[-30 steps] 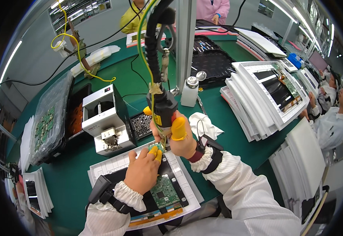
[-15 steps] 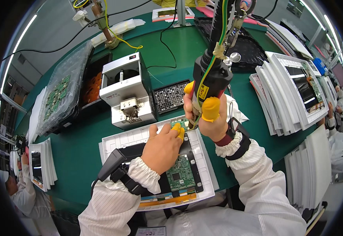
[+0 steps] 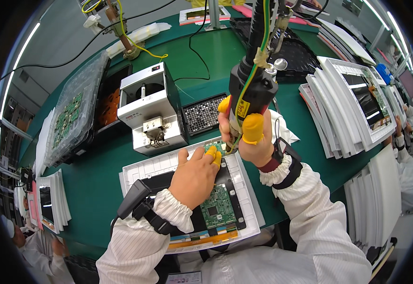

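My right hand (image 3: 256, 152), with yellow finger covers, is wrapped round a black power screwdriver (image 3: 251, 92) hanging upright on a cable. Its lower end points at the top edge of a white-framed display panel (image 3: 250, 208), and the tip is hidden by my fingers. My left hand (image 3: 192, 179) rests over the panel, its yellow-covered fingertips close together and pressed on a small green circuit board (image 3: 212, 143) at that edge. A larger green circuit board (image 3: 218, 208) lies on the panel's dark back, above an orange strip (image 3: 204, 242) along the near edge.
A white box-shaped machine (image 3: 137, 112) stands beyond the panel, beside a black tray of small metal parts (image 3: 205, 115). Clear plastic trays with green boards (image 3: 71, 113) are at left. Stacked white panels (image 3: 329, 111) stand at right. A co-worker's sleeve (image 3: 43, 258) shows at lower left.
My hands and the screwdriver hold nearly the same place over the panel. The view has shifted slightly, and the co-worker at the lower left has moved.
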Demonstrator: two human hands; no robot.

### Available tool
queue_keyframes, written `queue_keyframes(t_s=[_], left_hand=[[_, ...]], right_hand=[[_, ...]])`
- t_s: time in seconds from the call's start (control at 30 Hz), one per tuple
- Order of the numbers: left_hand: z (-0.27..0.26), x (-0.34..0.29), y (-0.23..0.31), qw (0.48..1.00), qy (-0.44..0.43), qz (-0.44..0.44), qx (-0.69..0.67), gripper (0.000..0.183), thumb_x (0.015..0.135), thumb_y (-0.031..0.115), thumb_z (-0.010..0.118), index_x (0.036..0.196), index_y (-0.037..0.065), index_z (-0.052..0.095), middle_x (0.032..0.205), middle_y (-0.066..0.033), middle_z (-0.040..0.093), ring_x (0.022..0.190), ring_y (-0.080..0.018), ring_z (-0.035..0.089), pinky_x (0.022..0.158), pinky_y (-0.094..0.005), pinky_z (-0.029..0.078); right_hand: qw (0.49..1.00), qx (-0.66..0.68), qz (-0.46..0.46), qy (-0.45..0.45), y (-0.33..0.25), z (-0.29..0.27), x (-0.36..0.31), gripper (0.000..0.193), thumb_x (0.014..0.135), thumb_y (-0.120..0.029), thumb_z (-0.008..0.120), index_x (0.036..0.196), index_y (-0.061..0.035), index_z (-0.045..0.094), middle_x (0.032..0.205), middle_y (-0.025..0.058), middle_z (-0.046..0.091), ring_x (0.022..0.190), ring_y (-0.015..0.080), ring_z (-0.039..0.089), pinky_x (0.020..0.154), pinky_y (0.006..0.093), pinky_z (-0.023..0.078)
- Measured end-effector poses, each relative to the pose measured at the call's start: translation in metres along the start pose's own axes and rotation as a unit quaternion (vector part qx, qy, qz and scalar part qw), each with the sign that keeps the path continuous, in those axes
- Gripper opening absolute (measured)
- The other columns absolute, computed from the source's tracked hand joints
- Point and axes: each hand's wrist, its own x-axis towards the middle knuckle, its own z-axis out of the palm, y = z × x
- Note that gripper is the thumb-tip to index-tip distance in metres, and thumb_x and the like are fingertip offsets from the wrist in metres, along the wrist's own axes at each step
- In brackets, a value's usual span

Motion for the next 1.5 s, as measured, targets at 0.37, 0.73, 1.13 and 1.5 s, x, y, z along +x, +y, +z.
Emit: queue_keyframes(t_s=[0.37, 0.73, 1.13, 1.5], left_hand=[[-0.004, -0.002, -0.001, 0.998, -0.024, -0.010, -0.049, 0.016, 0.080, 0.011, 0.058, 0.090, 0.008, 0.068, 0.093, -0.0049, 0.059, 0.107, -0.0213, 0.048, 0.089, -0.0433, 0.030], [0.004, -0.002, 0.000, 0.997, 0.004, -0.022, -0.072, 0.017, 0.082, 0.012, 0.055, 0.091, 0.007, 0.069, 0.093, -0.0058, 0.060, 0.108, -0.0236, 0.048, 0.090, -0.0449, 0.031], [0.008, -0.005, -0.002, 0.997, 0.022, -0.023, -0.064, 0.022, 0.081, 0.012, 0.055, 0.098, 0.006, 0.068, 0.097, -0.0063, 0.061, 0.106, -0.0250, 0.051, 0.089, -0.0453, 0.032], [0.007, -0.004, -0.004, 0.998, 0.002, -0.018, -0.065, 0.021, 0.081, 0.013, 0.055, 0.096, 0.006, 0.068, 0.096, -0.0054, 0.061, 0.106, -0.0249, 0.051, 0.088, -0.0455, 0.032]], right_hand=[[1.000, 0.007, -0.013, -0.018, -0.010, 0.002, 0.012, 0.056, 0.093, -0.050, 0.052, 0.116, 0.0014, 0.047, 0.077, 0.0061, 0.056, 0.057, 0.0093, 0.052, 0.051, 0.0208, 0.044], [0.978, 0.159, -0.119, 0.064, 0.004, 0.030, 0.076, 0.039, 0.092, -0.027, 0.064, 0.110, 0.0048, 0.051, 0.073, 0.0041, 0.056, 0.058, 0.0075, 0.053, 0.053, 0.0198, 0.045], [0.997, 0.052, -0.052, 0.038, 0.060, 0.045, 0.098, 0.032, 0.095, -0.026, 0.057, 0.107, 0.0034, 0.054, 0.074, 0.0060, 0.056, 0.055, 0.0108, 0.054, 0.050, 0.0228, 0.046], [0.998, 0.025, -0.045, 0.027, 0.063, 0.042, 0.095, 0.036, 0.095, -0.031, 0.058, 0.106, 0.0026, 0.054, 0.073, 0.0039, 0.056, 0.055, 0.0084, 0.053, 0.050, 0.0215, 0.046]])
